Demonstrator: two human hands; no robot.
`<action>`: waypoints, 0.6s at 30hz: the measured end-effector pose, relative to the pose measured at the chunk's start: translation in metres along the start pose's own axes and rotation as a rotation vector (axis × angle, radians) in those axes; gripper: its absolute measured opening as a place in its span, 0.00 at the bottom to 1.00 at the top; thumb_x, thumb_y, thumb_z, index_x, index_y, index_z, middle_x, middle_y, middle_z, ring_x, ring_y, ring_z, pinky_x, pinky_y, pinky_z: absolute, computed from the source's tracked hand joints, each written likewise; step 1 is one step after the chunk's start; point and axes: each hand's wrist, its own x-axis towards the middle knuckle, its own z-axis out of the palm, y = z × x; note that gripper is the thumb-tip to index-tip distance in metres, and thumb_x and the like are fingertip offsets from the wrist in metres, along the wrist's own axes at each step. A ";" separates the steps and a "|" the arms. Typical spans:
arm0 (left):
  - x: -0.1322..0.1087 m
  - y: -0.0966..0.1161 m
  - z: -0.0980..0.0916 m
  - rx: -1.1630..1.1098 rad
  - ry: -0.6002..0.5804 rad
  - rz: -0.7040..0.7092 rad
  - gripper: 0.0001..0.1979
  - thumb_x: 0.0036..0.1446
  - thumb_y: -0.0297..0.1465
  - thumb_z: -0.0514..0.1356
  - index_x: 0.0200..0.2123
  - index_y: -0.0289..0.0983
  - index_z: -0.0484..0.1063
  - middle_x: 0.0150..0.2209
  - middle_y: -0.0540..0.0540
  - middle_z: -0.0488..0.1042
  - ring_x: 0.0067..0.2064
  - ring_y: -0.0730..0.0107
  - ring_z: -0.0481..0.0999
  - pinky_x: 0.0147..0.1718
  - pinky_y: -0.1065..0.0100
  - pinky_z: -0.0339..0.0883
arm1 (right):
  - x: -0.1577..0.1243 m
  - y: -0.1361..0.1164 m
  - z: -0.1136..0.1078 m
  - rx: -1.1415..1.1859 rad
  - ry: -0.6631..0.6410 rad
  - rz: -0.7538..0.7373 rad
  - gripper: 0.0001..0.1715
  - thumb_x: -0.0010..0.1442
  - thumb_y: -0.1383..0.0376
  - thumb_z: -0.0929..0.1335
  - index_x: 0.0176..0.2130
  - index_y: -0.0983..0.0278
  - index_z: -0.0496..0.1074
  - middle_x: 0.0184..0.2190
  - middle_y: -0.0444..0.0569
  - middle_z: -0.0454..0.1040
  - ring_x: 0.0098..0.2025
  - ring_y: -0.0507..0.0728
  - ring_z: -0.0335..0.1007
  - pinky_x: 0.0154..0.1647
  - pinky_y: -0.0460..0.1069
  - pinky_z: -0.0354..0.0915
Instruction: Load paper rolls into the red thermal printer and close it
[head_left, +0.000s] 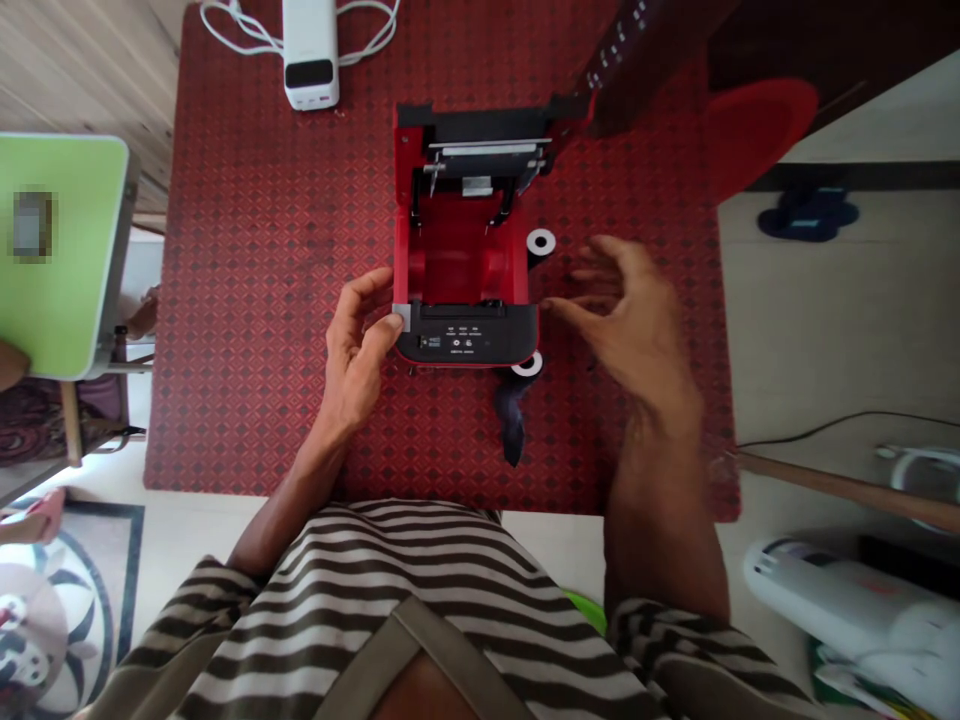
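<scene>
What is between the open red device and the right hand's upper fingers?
A dark roll with a white ring-shaped end; the head view shows it.

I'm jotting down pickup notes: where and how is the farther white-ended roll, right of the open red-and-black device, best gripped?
The roll is probably best pinched around its dark outer side, coming from the right with thumb and fingers. Its white end faces up, and the red-and-black device stands close on its left, leaving little room there.
</scene>
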 end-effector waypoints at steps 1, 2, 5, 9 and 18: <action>0.000 0.000 0.000 0.003 0.003 -0.004 0.28 0.78 0.60 0.77 0.70 0.55 0.88 0.67 0.44 0.93 0.69 0.42 0.91 0.68 0.43 0.88 | 0.004 0.003 0.005 -0.020 -0.033 -0.029 0.47 0.61 0.50 0.89 0.73 0.50 0.81 0.72 0.64 0.88 0.64 0.77 0.90 0.57 0.74 0.91; 0.000 0.001 0.000 0.004 0.002 -0.009 0.28 0.78 0.60 0.77 0.70 0.54 0.88 0.67 0.43 0.93 0.69 0.42 0.91 0.69 0.42 0.89 | 0.007 0.003 0.008 -0.040 -0.067 -0.064 0.48 0.62 0.50 0.89 0.74 0.50 0.81 0.72 0.64 0.88 0.63 0.76 0.90 0.57 0.74 0.91; -0.001 0.003 0.000 0.006 -0.014 -0.022 0.28 0.79 0.59 0.76 0.71 0.54 0.87 0.69 0.43 0.92 0.71 0.40 0.91 0.71 0.40 0.88 | 0.015 -0.003 0.013 -0.092 -0.146 -0.168 0.43 0.68 0.50 0.86 0.75 0.50 0.80 0.73 0.60 0.89 0.65 0.76 0.90 0.65 0.76 0.89; -0.003 0.004 -0.002 0.013 -0.027 -0.026 0.27 0.80 0.58 0.75 0.72 0.54 0.86 0.70 0.43 0.91 0.73 0.40 0.90 0.73 0.39 0.88 | 0.024 -0.015 0.024 -0.134 -0.145 -0.219 0.28 0.77 0.51 0.80 0.71 0.45 0.83 0.70 0.54 0.91 0.68 0.74 0.89 0.74 0.76 0.84; -0.004 0.002 -0.001 0.022 -0.014 -0.021 0.29 0.80 0.59 0.75 0.72 0.53 0.85 0.70 0.42 0.91 0.71 0.43 0.91 0.71 0.42 0.89 | 0.033 -0.026 0.027 -0.057 0.027 -0.182 0.14 0.68 0.58 0.77 0.53 0.49 0.84 0.51 0.49 0.95 0.48 0.67 0.89 0.55 0.66 0.86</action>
